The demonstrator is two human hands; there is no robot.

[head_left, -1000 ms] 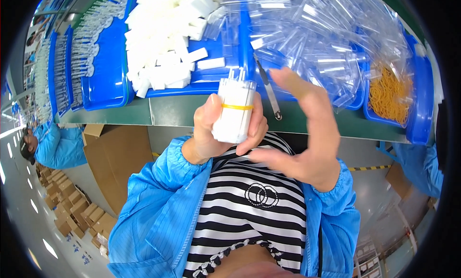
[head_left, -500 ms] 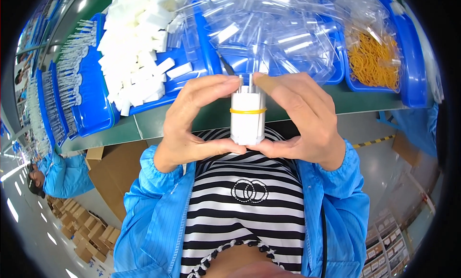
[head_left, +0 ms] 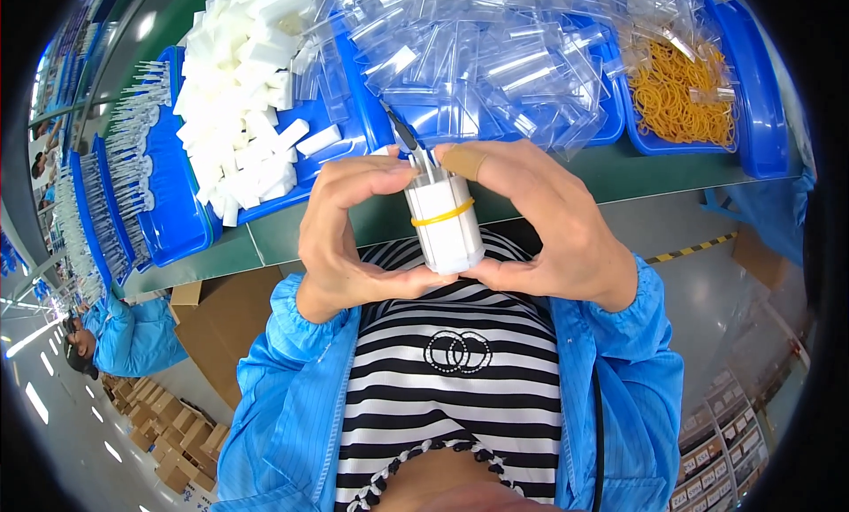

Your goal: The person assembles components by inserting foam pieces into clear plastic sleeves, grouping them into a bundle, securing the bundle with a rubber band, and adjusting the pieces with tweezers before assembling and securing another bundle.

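Note:
Between my two hands I hold a white block bundle in clear plastic, with a yellow rubber band around its middle. Narrow prong-like ends stick up at its top; their exact kind is unclear. My left hand grips its left side, fingertips near the top and thumb at the bottom. On the other side my right hand does the same, a tan bandage around one finger. Just beyond the bundle's top lies a thin dark tool, partly hidden.
White blocks are heaped in a blue tray. Clear plastic sleeves fill the middle tray, and yellow rubber bands the right one. Slim white-and-clear pieces line trays at left. Another person sits beyond a cardboard box.
The bundle has tilted, its top leaning left, and my fingers have shifted left with it. The trays appear slightly shifted in the picture. Both hands keep their hold.

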